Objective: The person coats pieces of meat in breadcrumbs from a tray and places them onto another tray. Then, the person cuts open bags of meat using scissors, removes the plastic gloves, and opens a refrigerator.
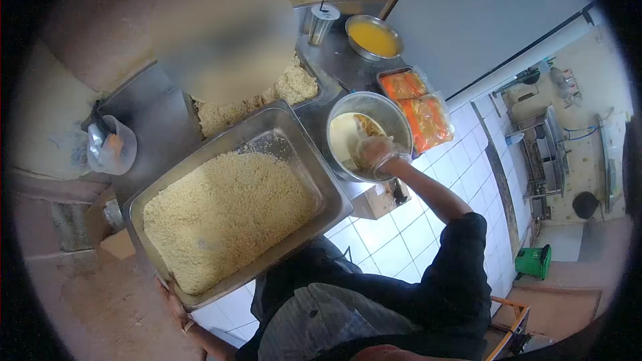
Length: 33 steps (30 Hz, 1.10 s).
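Observation:
My right hand [376, 154], in a clear plastic glove, reaches inside a round metal pot [401, 117]. The pot holds a pale cream-coloured mass [344, 135] and some brownish pieces [366, 124]. Its fingers look curled in, and whatever they hold is hidden. My left hand [174, 304] is bare and grips the near left corner of a deep metal tray [328, 190]; part of its fingers is hidden at the rim. Yellowish crumbs [227, 210] fill most of this tray.
Behind stands a second tray of coarser crumbs [297, 83], partly blurred over. A bowl of yellow liquid [373, 39], a lidded cup [324, 23] and bagged orange food [424, 120] are around the pot. A plastic container [120, 150] stands left; a cardboard box [376, 202] sits below the pot.

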Motion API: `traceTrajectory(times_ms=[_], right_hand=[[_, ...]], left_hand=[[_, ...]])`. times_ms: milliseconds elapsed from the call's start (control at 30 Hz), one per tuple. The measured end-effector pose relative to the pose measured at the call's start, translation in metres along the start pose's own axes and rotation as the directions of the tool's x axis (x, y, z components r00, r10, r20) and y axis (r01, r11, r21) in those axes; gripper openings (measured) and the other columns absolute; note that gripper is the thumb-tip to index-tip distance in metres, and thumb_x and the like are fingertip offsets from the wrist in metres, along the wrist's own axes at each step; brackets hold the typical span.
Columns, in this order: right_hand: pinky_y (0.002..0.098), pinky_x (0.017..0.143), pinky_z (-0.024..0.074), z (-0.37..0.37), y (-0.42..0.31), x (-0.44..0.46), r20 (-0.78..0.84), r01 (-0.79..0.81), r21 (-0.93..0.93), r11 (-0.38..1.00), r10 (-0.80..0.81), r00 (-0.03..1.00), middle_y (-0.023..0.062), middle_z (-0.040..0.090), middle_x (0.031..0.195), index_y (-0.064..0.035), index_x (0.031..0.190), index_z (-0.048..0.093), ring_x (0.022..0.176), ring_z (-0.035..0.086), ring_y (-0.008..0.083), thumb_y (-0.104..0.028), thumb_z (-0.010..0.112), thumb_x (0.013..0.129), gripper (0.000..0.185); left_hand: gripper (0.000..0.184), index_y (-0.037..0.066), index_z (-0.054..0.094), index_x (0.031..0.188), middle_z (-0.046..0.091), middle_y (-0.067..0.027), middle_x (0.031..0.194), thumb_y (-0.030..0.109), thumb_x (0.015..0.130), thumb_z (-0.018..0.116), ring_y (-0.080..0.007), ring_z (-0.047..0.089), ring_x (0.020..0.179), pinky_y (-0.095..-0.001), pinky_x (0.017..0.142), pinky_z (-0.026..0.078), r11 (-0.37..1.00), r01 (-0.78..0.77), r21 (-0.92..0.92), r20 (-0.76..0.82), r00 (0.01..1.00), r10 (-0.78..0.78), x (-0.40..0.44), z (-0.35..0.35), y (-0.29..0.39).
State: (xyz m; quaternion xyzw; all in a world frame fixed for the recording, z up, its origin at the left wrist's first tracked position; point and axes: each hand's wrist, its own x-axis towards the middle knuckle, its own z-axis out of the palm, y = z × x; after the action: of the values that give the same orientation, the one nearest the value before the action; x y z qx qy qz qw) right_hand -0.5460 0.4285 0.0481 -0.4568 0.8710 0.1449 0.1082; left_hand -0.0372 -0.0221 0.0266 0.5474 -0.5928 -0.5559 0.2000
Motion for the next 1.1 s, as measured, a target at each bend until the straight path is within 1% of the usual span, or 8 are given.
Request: traceTrajectory(times_ms=[67, 267, 333, 467, 733, 833, 933, 1100], right_hand=[[0.0411, 0.073, 0.0465, -0.004, -0.006, 0.005, 0.158, -0.053, -0.038, 0.998, 0.058, 0.986, 0.013, 0.061, 0.09, -0.0054, 0.092, 0.059, 0.085, 0.06, 0.0264, -0.019, 0.047, 0.078, 0.024], [0.0393, 0.068, 0.0478, -0.04, 0.001, -0.012, -0.091, 0.068, -0.208, 0.976, -0.089, 0.992, 0.0159, 0.061, 0.085, -0.0031, 0.087, 0.06, 0.079, 0.061, 0.0268, -0.023, 0.051, 0.076, 0.024], [0.0425, 0.067, 0.0478, -0.065, 0.007, -0.012, 0.078, -0.174, 0.041, 0.984, 0.171, 0.982, 0.0141, 0.061, 0.088, -0.0041, 0.089, 0.061, 0.081, 0.06, 0.0288, -0.034, 0.049, 0.078, 0.034], [0.0423, 0.073, 0.0466, -0.074, -0.009, -0.016, 0.032, -0.166, 0.033, 0.986, 0.165, 0.986, 0.0144, 0.06, 0.088, -0.0023, 0.089, 0.059, 0.087, 0.058, 0.0302, -0.036, 0.05, 0.078, 0.037], [0.0383, 0.086, 0.0394, -0.071, 0.008, -0.023, 0.173, 0.038, 0.6, 0.799, -0.175, 0.969, 0.0171, 0.051, 0.113, -0.0053, 0.112, 0.053, 0.102, 0.05, 0.0257, -0.034, 0.055, 0.076, 0.046], [0.038, 0.087, 0.0382, 0.019, 0.06, -0.029, 0.007, -0.004, 0.697, 0.717, -0.001, 1.0, 0.0143, 0.053, 0.109, -0.0051, 0.111, 0.053, 0.099, 0.051, 0.025, -0.034, 0.057, 0.073, 0.048], [0.0368, 0.087, 0.0384, 0.007, 0.043, -0.03, 0.136, -0.2, 0.621, 0.757, 0.148, 0.98, 0.014, 0.054, 0.107, -0.0052, 0.111, 0.053, 0.099, 0.051, 0.0239, -0.03, 0.057, 0.074, 0.045], [0.0332, 0.091, 0.0366, 0.007, 0.062, -0.016, 0.073, -0.076, 0.627, 0.775, 0.038, 0.997, 0.0129, 0.054, 0.109, -0.0063, 0.114, 0.051, 0.101, 0.05, 0.0222, -0.027, 0.058, 0.073, 0.047]], left_hand=[[0.064, 0.001, 0.02, 0.135, 0.02, -0.0135, 0.14, 0.024, 0.085, 0.052, -0.0228, 0.023, 0.127, -0.0307, 0.103, 0.018, 0.995, -0.026, 0.095, 0.001, 1.0, 0.026, 0.004, -0.006, -0.007], [0.064, 0.002, 0.02, 0.135, 0.021, -0.0141, 0.14, 0.025, 0.084, 0.053, -0.0233, 0.023, 0.126, -0.0309, 0.103, 0.017, 0.992, -0.05, 0.116, 0.056, 0.997, 0.044, 0.007, -0.011, -0.012], [0.064, 0.002, 0.021, 0.135, 0.022, -0.0139, 0.139, 0.025, 0.085, 0.053, -0.0231, 0.024, 0.126, -0.0309, 0.103, 0.018, 0.997, -0.044, 0.057, 0.054, 0.998, 0.041, 0.012, -0.014, -0.023], [0.062, 0.004, 0.022, 0.135, 0.024, -0.0132, 0.138, 0.026, 0.085, 0.052, -0.0224, 0.027, 0.124, -0.0309, 0.101, 0.021, 0.999, -0.013, -0.034, 0.055, 0.998, 0.015, 0.006, -0.007, -0.013], [0.062, 0.005, 0.02, 0.136, 0.028, -0.0126, 0.136, 0.022, 0.086, 0.052, -0.0221, 0.034, 0.119, -0.0302, 0.099, 0.024, 0.991, -0.101, 0.093, 0.056, 0.994, 0.096, -0.002, -0.005, 0.0], [0.061, 0.003, 0.02, 0.135, 0.03, -0.0128, 0.134, 0.019, 0.086, 0.052, -0.0212, 0.036, 0.118, -0.0293, 0.099, 0.025, 0.99, -0.137, 0.041, 0.075, 0.988, 0.133, -0.001, -0.003, -0.002], [0.06, 0.003, 0.02, 0.135, 0.03, -0.0128, 0.134, 0.017, 0.086, 0.052, -0.0205, 0.036, 0.117, -0.0288, 0.098, 0.026, 0.993, -0.119, -0.015, 0.088, 0.989, 0.12, -0.003, -0.001, 0.004], [0.062, 0.003, 0.02, 0.135, 0.027, -0.0123, 0.136, 0.018, 0.085, 0.053, -0.0205, 0.033, 0.12, -0.0293, 0.099, 0.025, 0.996, -0.076, -0.048, 0.1, 0.992, 0.08, -0.011, 0.0, 0.018]])
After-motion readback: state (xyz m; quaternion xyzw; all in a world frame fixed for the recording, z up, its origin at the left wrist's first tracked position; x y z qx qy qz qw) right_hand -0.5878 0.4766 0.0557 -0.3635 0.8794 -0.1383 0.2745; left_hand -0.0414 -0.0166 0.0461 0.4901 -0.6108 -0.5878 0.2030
